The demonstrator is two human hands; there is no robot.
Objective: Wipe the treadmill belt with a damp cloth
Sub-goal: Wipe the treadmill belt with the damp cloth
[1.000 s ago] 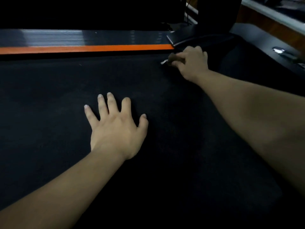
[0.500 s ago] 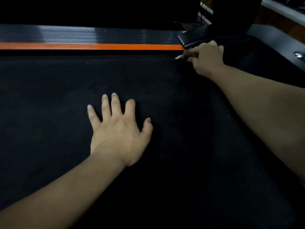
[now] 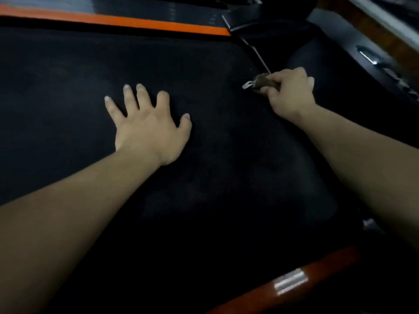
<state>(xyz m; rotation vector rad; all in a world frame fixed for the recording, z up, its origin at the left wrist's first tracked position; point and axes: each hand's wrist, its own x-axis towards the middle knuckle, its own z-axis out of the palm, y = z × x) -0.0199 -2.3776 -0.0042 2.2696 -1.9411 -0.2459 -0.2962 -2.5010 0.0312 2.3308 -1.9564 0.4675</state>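
Observation:
The black treadmill belt (image 3: pixel 204 200) fills most of the view. My left hand (image 3: pixel 147 125) lies flat on it with fingers spread, left of centre. My right hand (image 3: pixel 288 91) is at the belt's upper right, fingers curled round a small bunched brownish cloth (image 3: pixel 260 83) with a pale tag or corner sticking out to the left. The cloth touches the belt close to its front end. Most of the cloth is hidden inside the fist.
An orange side rail (image 3: pixel 136 21) runs along the far edge of the belt, and another orange rail (image 3: pixel 294 279) shows at the near lower right. The dark motor cover (image 3: pixel 317 53) and a black frame part (image 3: pixel 374 62) lie at the upper right.
My right hand with the cloth has drawn back from the far orange rail toward me along the belt's front end. The view tilted down, bringing in the near rail. My left hand stayed flat.

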